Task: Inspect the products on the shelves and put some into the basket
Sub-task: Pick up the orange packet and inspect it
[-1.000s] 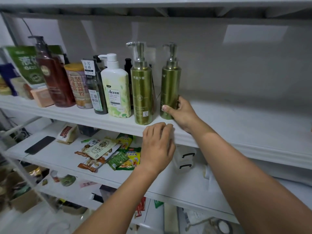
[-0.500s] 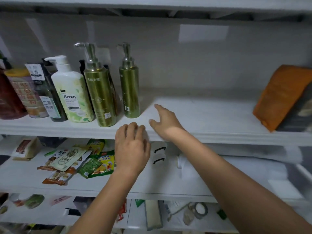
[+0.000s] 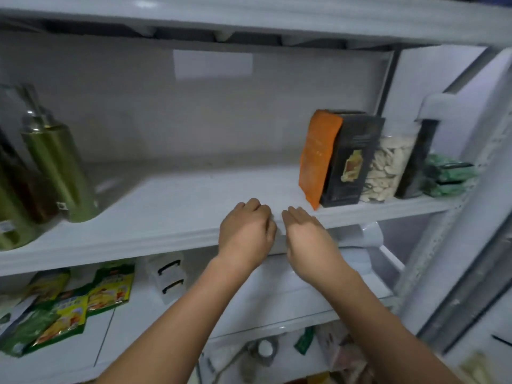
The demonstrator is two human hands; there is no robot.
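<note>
Both hands rest side by side at the near edge of the white shelf [image 3: 171,217], the left hand [image 3: 246,231] with fingers curled, the right hand [image 3: 310,234] flat with fingers pressed together, neither holding anything, green pump bottles [image 3: 59,167] far left, orange pouch [image 3: 318,156] and black box [image 3: 352,159] right.

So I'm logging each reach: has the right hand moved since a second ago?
Yes. The right hand left the green pump bottle, going rightward along the shelf edge.
</note>
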